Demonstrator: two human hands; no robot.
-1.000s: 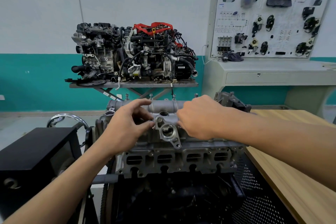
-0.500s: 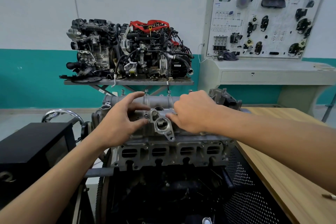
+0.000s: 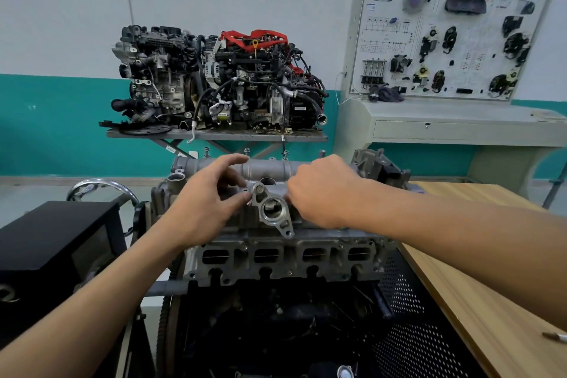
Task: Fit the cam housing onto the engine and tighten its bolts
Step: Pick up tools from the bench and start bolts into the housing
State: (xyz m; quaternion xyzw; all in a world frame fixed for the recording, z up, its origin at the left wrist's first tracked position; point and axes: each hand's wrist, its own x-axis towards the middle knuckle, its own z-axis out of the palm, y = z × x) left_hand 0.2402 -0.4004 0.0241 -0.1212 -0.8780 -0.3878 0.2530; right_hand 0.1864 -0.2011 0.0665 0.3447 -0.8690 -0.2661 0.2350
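The grey cast cam housing (image 3: pixel 267 169) lies on top of the engine (image 3: pixel 285 258) on its stand, with a round flange (image 3: pixel 271 212) facing me. Several bolts (image 3: pixel 285 153) stand up along its far edge. My left hand (image 3: pixel 205 205) rests on the housing left of the flange, index finger stretched out, thumb and middle finger pinching a small bolt (image 3: pixel 245 192). Just right of the flange, my right hand (image 3: pixel 322 190) has its fingers curled down onto the housing, pinching at a bolt that they hide.
A wooden table (image 3: pixel 491 301) runs along the right, with a small metal tool (image 3: pixel 555 336) near its edge. A black box (image 3: pixel 52 242) sits at left. Behind are a second engine (image 3: pixel 214 83) on a lift table and a training panel (image 3: pixel 445 34).
The view has tilted slightly. Both hands stay at the flange. The left index finger has stretched further out and the right hand's fingers have shifted a little at the housing.
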